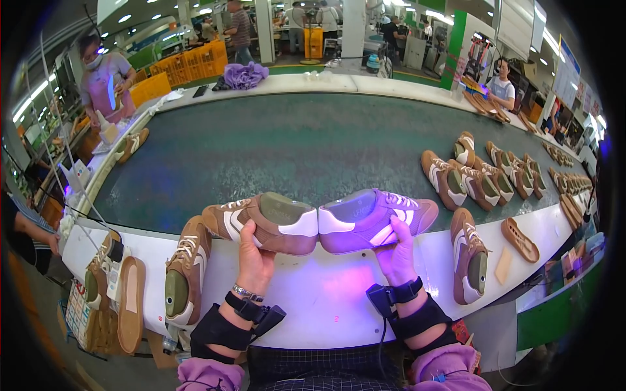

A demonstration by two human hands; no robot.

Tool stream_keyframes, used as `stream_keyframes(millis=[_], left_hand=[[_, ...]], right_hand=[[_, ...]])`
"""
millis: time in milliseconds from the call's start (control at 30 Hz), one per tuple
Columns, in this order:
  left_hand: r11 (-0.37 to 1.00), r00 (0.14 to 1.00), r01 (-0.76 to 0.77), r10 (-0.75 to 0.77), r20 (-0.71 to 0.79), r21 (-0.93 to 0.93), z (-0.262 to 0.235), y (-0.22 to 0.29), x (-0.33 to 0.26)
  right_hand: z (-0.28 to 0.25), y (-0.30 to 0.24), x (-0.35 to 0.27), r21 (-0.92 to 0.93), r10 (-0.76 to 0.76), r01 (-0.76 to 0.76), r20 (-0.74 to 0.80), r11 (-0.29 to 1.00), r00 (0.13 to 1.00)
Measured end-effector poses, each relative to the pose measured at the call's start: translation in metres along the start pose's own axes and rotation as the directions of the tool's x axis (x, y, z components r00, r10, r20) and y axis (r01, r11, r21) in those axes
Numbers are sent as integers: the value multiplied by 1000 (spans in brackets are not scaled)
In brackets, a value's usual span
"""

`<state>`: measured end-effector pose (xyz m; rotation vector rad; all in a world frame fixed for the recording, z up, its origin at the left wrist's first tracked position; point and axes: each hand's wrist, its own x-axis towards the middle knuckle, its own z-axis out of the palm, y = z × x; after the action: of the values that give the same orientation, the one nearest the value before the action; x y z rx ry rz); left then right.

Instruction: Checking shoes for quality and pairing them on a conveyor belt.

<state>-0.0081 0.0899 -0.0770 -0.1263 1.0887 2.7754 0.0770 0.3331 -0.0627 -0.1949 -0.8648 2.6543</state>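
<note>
Two brown sneakers with white stripes are held up heel to heel over the near white table edge. My left hand (pixel 255 260) grips the left sneaker (pixel 244 221), thumb on its near side, toe pointing left. My right hand (pixel 396 254) is closed round the right sneaker (pixel 339 241), whose toe points right; purple light tints it. Olive shoe lasts fill both openings. A laced sneaker (pixel 201 247) stands left of my left hand. Another sneaker (pixel 460 254) rests right of my right hand. The fingers under both held shoes are mostly hidden.
A dark green conveyor belt (pixel 274 143) lies beyond the white table (pixel 306 313). Several sneakers (pixel 479 186) sit on its right side. Brown soles (pixel 130 306) (pixel 520 240) lie at both sides. Co-workers (pixel 107 78) (pixel 502 88) stand at the far left and far right.
</note>
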Motion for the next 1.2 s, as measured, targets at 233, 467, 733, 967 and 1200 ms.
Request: stream_keyframes(millis=[233, 467, 733, 967, 1200], left_hand=[[993, 988, 96, -87, 131, -63, 1, 8, -4], [862, 865, 420, -286, 413, -282, -5, -9, 32], [951, 993, 82, -104, -58, -299, -55, 15, 90], [983, 984, 41, -71, -161, -180, -56, 16, 76], [948, 992, -113, 93, -80, -298, -52, 24, 61]], right_hand=[[5, 4, 3, 9, 1, -1, 29, 1000, 1000], [-2, 18, -5, 93, 179, -196, 169, 976, 969], [36, 11, -26, 42, 294, -305, 174, 951, 940], [30, 24, -19, -43, 349, -346, 142, 937, 926], [33, 34, 5, -88, 517, -514, 274, 853, 811]])
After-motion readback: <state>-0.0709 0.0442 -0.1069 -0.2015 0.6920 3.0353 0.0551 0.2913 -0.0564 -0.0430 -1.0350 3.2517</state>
